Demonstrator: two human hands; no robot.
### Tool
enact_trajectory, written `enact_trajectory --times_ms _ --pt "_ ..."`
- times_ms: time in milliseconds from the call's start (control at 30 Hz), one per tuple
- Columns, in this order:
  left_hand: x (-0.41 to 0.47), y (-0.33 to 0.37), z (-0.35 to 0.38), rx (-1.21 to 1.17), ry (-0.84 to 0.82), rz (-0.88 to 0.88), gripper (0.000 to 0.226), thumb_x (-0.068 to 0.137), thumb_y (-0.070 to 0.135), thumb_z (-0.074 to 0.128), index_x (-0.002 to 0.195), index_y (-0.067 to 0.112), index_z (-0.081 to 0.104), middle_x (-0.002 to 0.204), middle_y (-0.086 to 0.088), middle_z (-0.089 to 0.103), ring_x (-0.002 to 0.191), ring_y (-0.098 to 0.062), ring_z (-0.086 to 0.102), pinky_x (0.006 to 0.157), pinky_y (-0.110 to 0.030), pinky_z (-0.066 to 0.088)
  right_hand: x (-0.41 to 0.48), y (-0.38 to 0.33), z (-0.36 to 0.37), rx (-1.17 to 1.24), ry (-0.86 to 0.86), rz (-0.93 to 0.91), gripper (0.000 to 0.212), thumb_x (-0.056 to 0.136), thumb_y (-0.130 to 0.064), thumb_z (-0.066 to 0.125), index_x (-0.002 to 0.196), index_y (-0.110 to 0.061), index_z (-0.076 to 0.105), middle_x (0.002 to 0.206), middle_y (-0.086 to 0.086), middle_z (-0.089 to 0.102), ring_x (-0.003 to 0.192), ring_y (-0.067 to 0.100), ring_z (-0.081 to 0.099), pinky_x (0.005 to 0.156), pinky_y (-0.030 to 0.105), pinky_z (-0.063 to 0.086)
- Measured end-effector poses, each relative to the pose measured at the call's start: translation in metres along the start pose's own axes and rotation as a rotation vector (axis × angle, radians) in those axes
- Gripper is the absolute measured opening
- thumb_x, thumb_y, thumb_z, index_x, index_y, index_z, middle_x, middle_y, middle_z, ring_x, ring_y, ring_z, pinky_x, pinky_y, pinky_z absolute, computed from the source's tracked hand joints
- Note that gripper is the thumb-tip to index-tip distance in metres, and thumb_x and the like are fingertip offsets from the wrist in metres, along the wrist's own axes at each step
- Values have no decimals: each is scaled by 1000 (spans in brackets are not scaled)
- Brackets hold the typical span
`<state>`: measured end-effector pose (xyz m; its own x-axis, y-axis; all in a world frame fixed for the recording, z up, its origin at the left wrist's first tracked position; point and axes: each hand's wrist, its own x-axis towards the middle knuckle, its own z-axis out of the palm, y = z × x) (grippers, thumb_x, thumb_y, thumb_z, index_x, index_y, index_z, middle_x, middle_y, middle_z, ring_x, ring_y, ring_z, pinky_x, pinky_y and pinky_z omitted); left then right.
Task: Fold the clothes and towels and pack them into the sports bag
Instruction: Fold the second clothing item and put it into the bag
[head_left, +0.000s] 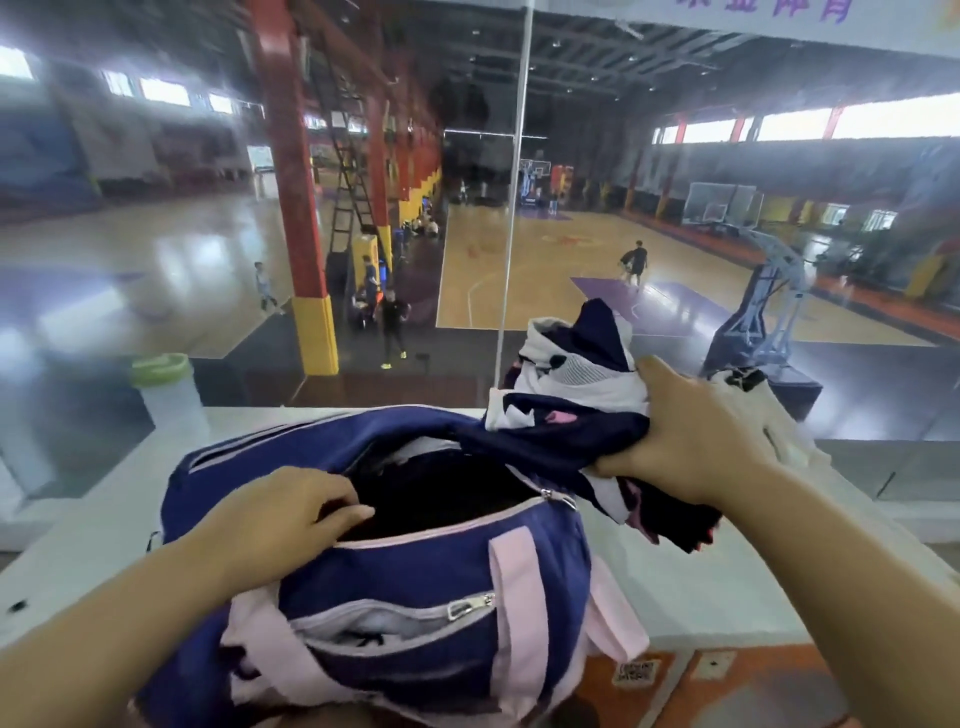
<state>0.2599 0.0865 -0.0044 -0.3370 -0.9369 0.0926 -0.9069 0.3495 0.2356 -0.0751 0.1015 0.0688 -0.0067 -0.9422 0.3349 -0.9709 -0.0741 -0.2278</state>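
Observation:
A navy sports bag (415, 582) with pink straps and pink zip trim sits on a white ledge (701, 587) right in front of me, its main zip open onto a dark inside. My left hand (280, 514) grips the near edge of the opening and holds it apart. My right hand (696, 441) is shut on a bunched navy and white garment (566, 395) with pink marks, held at the right end of the bag, partly over the opening. A cream cloth (779, 415) lies behind my right hand.
A translucent bottle with a green lid (166, 387) stands at the back left of the ledge. A glass pane (467, 260) rises just behind the ledge, with a basketball hall below. The bag's front pocket (395, 618) is unzipped. An orange surface (727, 680) lies below the ledge.

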Motion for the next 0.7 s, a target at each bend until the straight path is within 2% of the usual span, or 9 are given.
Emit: enact_trajectory --times_ms 100,167,200,267,367,433,567,633,700 --pt "-11 -31 -5 10 -81 -128 21 84 53 58 85 35 70 85 15 68 82 -3 60 77 -28 49 4 -32 15 48 13 -78 76 44 -66 71 103 -29 43 101 -7 61 92 29 61 73 41 50" --pt "-17 -46 -7 127 -138 -186 31 79 58 57 95 36 71 86 15 63 96 -11 59 83 -29 49 4 -55 21 38 12 -135 74 46 -67 71 103 -30 43 106 -8 60 95 28 61 71 38 47" --pt "-19 -51 -8 228 -177 -214 37 76 63 53 101 40 68 88 12 57 104 -18 55 87 -32 48 3 -67 23 46 1 -167 73 48 -65 72 104 -29 44 106 -8 60 95 27 60 70 36 44" --pt "-23 -57 -8 377 -250 -302 45 73 68 46 112 49 58 107 1 44 118 -29 39 95 -39 42 1 -90 28 43 -28 -241 69 52 -63 73 104 -27 44 104 -7 59 94 25 59 70 35 42" --pt "-26 -64 -2 328 -315 -392 57 70 68 49 125 61 35 131 -4 23 123 -34 22 101 -45 34 -1 -120 37 -63 -73 -388 67 55 -62 70 105 -27 42 102 -8 56 96 24 59 76 38 42" --pt "-27 -69 2 307 -325 -414 71 68 64 50 133 59 23 137 -4 15 120 -35 26 101 -44 37 -1 -135 45 -170 -84 -481 67 58 -60 67 109 -26 41 105 -7 55 98 24 58 76 40 37" --pt "-28 -78 1 222 -257 -388 99 63 61 54 146 42 3 144 -6 3 110 -33 54 97 -38 45 5 -152 63 -328 -128 -585 71 60 -62 66 116 -25 41 109 -4 54 98 27 57 78 41 35" --pt "-28 -80 -3 191 -249 -342 100 60 55 53 147 34 8 142 -5 10 105 -29 58 93 -34 47 10 -158 71 -378 -154 -612 67 62 -59 65 114 -25 40 108 -3 54 97 29 58 75 41 32" --pt "-27 -79 -6 150 -268 -290 87 63 49 56 142 31 25 135 -3 20 97 -26 60 89 -34 49 14 -162 75 -423 -185 -642 65 62 -58 65 113 -26 40 107 -1 53 94 29 57 72 40 28"
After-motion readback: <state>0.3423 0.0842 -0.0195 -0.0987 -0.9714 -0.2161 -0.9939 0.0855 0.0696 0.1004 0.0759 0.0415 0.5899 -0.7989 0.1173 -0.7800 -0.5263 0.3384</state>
